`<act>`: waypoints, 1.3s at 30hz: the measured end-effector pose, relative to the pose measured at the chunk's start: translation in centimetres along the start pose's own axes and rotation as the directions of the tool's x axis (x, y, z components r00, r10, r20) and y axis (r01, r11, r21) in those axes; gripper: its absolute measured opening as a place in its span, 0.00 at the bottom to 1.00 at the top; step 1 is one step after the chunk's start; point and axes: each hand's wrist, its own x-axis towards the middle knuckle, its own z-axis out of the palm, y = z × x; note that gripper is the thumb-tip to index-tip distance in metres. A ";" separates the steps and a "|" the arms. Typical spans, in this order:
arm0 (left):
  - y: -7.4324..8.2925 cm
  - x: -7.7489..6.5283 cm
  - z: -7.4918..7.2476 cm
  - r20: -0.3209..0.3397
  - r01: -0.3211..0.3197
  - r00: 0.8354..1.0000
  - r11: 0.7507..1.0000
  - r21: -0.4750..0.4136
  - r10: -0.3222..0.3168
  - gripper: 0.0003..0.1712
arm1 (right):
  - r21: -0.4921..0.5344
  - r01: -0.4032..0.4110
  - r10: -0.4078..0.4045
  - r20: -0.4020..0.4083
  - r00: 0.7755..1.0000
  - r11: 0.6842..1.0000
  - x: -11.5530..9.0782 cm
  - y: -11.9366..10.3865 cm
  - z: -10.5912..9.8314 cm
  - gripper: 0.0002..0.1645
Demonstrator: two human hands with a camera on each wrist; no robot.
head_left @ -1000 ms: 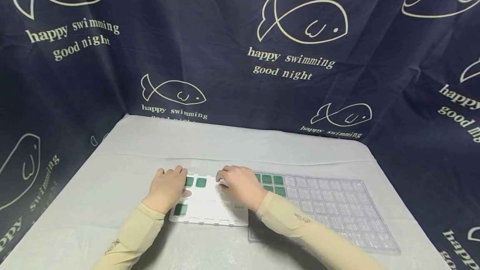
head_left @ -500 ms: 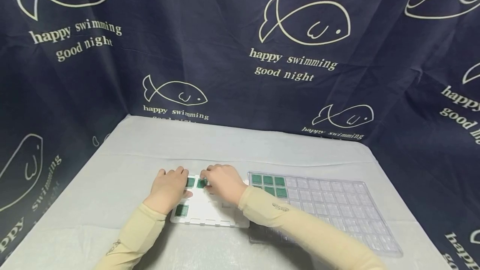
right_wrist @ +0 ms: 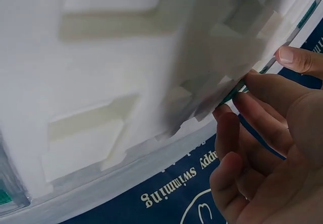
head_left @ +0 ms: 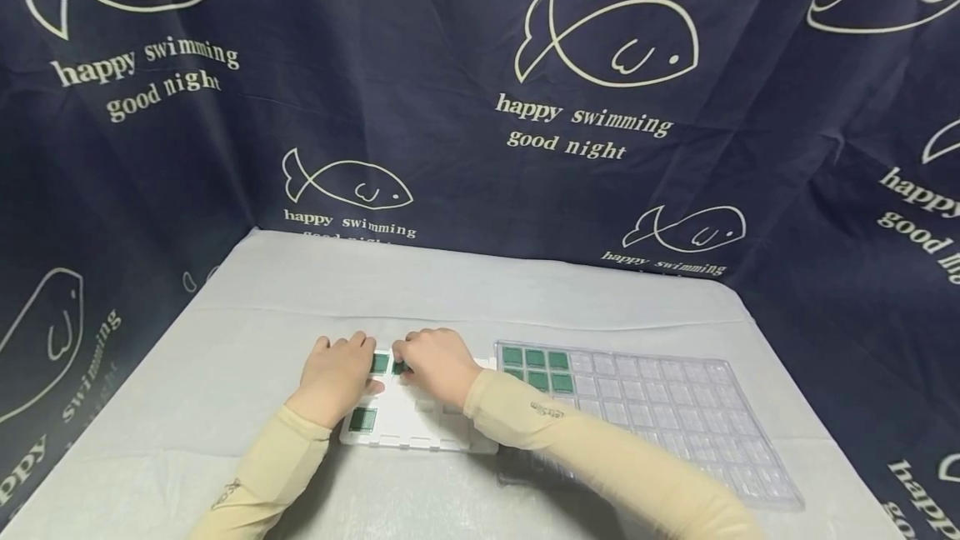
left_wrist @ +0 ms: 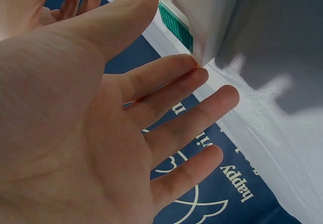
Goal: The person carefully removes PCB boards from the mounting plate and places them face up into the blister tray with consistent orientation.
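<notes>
A flat white board [head_left: 401,411] with shallow square recesses lies on the table. My left hand [head_left: 335,379] rests at its far left corner, thumb on the surface and fairly straight fingers at the outer edge. Beside that thumb a green square tile [head_left: 381,363] sits in a recess; another green tile [head_left: 363,419] sits at the near left. My right hand [head_left: 438,367] reaches over the far edge, where its thumb and fingertips pinch a green square tile [right_wrist: 232,94]. Most of that tile is hidden by the fingers.
A clear plastic tray [head_left: 660,415] of many small compartments lies to the right, close to the board. Several green tiles [head_left: 535,358] fill its far left compartments. Pale table cloth [head_left: 360,282] extends behind, and dark fish-print curtains [head_left: 450,107] surround the table.
My right hand has moved left across the board to the second green tile in the far row, and its fingers have closed on it. The left hand stays in place.
</notes>
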 end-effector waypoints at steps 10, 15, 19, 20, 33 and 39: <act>-0.1 -0.1 0.2 -0.011 -0.010 1.000 1.000 0.017 0.010 0.32 | 0.022 -0.003 0.003 -0.003 1.000 1.000 0.0 0.0 0.0 0.13; 0.0 -0.1 0.2 -0.015 -0.014 1.000 1.000 0.020 0.014 0.32 | 0.035 -0.002 0.003 -0.025 1.000 0.999 -0.3 0.1 0.2 0.10; 0.0 0.0 0.3 -0.011 -0.014 1.000 1.000 0.015 0.014 0.33 | 0.033 0.001 0.000 -0.037 0.999 0.999 -0.4 0.2 0.3 0.10; 0.0 0.0 0.3 -0.008 -0.013 1.000 1.000 0.016 0.013 0.33 | 0.033 0.003 -0.002 -0.039 0.999 0.999 -0.4 0.3 0.3 0.10; -0.2 0.1 0.4 0.018 -0.005 1.000 1.000 0.009 0.004 0.34 | 0.043 0.013 -0.011 -0.042 0.999 0.999 -1.0 0.6 -0.1 0.08; -0.2 0.1 0.5 0.002 -0.005 1.000 1.000 0.014 0.005 0.35 | 0.048 0.014 -0.012 -0.043 0.999 0.999 -1.5 0.9 -0.3 0.08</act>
